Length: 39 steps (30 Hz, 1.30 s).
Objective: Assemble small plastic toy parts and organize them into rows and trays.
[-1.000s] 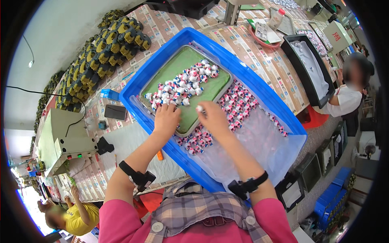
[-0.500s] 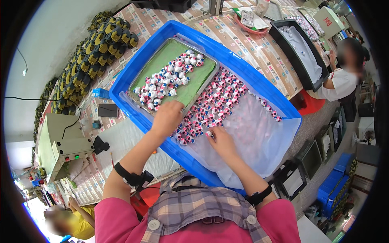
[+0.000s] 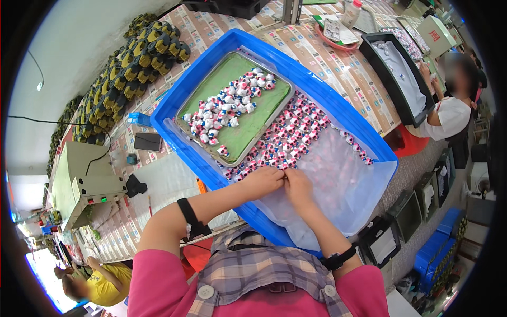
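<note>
My left hand (image 3: 265,180) and my right hand (image 3: 299,186) meet over the plastic sheet, fingertips pinched together; whatever lies between them is hidden. Just beyond them stand rows of small pink, white and blue figurines (image 3: 290,138) on the translucent plastic sheet (image 3: 332,195) lining a blue bin (image 3: 388,171). Across the bin's far left part rests a metal tray (image 3: 292,91) with a green base. Loose figurines (image 3: 228,107) are heaped on that tray, mostly white sides showing. One single figurine (image 3: 223,150) sits apart near the tray's front edge.
Yellow-and-black parts (image 3: 132,66) are piled at the left. Nearer are a phone (image 3: 147,141) and a control box (image 3: 97,190). A black bin (image 3: 396,74) stands at the far right beside a person in white (image 3: 449,113). A person in yellow (image 3: 108,285) is at lower left.
My left hand has left the tray's edge and moved right to meet my right hand. The right hand, which was pinching a figurine, has shifted slightly. The view has shifted a little.
</note>
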Each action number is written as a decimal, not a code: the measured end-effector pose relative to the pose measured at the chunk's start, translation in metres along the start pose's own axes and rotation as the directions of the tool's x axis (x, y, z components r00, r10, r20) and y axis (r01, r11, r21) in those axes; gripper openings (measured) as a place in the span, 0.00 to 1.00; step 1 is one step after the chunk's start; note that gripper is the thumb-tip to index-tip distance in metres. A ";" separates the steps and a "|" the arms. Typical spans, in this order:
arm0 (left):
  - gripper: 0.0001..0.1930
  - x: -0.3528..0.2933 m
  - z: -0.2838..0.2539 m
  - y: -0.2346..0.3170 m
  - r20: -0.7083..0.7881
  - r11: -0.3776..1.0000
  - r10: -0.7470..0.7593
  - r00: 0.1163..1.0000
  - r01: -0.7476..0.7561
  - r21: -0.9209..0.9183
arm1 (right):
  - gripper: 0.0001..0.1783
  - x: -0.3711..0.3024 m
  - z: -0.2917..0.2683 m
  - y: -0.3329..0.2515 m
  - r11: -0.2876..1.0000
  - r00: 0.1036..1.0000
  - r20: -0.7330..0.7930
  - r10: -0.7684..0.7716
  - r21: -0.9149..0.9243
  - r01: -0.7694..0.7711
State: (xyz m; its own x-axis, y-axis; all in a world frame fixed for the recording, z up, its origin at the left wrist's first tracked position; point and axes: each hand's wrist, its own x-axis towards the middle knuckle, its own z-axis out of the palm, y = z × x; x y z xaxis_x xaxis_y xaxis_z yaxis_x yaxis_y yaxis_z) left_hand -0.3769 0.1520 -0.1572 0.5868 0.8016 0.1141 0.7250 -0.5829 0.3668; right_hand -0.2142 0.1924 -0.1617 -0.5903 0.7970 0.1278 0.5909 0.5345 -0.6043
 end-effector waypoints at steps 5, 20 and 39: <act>0.06 -0.001 -0.032 -0.010 0.054 0.983 -0.150 0.987 0.154 -0.101 | 0.04 0.030 -0.030 -0.014 0.981 0.988 0.056 0.142 0.128 -0.148; 0.13 -0.064 -0.066 -0.054 0.006 0.625 -0.778 0.629 0.772 0.120 | 0.15 0.161 0.084 -0.054 0.906 0.915 0.026 -0.404 -0.129 0.403; 0.15 -0.024 -0.022 0.043 0.387 0.737 -0.624 0.679 0.676 0.002 | 0.10 -0.004 0.002 -0.046 0.991 0.938 0.328 -0.114 -0.032 0.132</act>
State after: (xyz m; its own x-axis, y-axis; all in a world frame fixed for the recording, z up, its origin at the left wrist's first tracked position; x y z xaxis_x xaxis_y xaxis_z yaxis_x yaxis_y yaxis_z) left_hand -0.3680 0.1104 -0.1240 0.0856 0.8564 -0.5091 0.9316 0.1123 0.3457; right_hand -0.2399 0.1639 -0.1362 -0.8015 0.5939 -0.0695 0.5251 0.6435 -0.5569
